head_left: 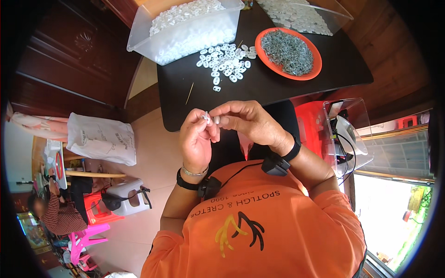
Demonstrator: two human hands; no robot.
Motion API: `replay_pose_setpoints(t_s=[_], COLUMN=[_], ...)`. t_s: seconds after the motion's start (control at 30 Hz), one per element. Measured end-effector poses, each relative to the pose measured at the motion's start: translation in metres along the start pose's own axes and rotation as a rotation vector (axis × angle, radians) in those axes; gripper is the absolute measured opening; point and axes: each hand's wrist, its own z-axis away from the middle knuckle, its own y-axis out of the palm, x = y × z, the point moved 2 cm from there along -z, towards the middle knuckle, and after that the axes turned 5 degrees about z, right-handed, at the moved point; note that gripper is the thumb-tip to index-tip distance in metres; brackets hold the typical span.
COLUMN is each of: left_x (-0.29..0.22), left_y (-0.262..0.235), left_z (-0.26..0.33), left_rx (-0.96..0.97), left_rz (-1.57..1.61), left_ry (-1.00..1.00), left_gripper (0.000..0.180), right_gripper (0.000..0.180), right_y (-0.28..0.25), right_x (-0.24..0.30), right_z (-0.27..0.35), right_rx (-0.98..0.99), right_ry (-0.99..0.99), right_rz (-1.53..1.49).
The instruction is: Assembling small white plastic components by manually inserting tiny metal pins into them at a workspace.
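A: Two hands raised together over the near edge of the dark surface [278, 85]. Left hand [197, 141] with its grip pressed onto one small white plastic piece [206, 118], thumb and forefinger pinching it. Right hand [248, 121] meeting it from the other side, fingertips [217, 113] closed close against the same piece; hard to tell whether holding something thin as well.

B: Counted on the wrists?

A: One black band on each wrist, each with a small black box and a cable. One thin bracelet [194, 172] on the left wrist besides.

B: And on the surface?

A: Two clear plastic bins: one large bin [185, 28] at the far left heaped with white pieces, too many to count, and one second bin [301, 16] at the far edge, likewise filled. One round orange plate [316, 65] carrying a mound of small grey metal bits, uncountable. One loose scatter of white pieces [226, 62] between bin and plate, some dozens. Two thin sticks [189, 93] lying near that scatter, one short and partly hidden.

B: Elsewhere?

A: One white sack [102, 139] on the floor at left. One seated person far left, blurred.
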Motion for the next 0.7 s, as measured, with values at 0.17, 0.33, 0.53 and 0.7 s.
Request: replay_pose_setpoints(t_s=[0.17,0.33,0.53,0.7], left_x=[0.005,0.007,0.009,0.007], left_y=[0.004,0.000,0.000,0.000], left_z=[0.001,-0.001,0.004,0.004], left_rx=[-0.013,0.008,-0.084,-0.123], left_rz=[0.110,-0.140,-0.385,-0.371], left_ry=[-0.040,-0.029,-0.050,-0.052], left_gripper=[0.015,0.013,0.013,0.013], right_gripper=[0.014,0.016,0.016,0.015], right_y=[-0.007,-0.014,-0.019,-0.017], right_x=[-0.009,-0.011,-0.010,-0.012], right_z=[-0.003,-0.008,-0.013,-0.011], right_rx=[0.035,-0.069,-0.145,-0.089], right_ry=[-0.034,-0.006,0.051,0.061], right_rz=[-0.024,0.018,0.049,-0.007])
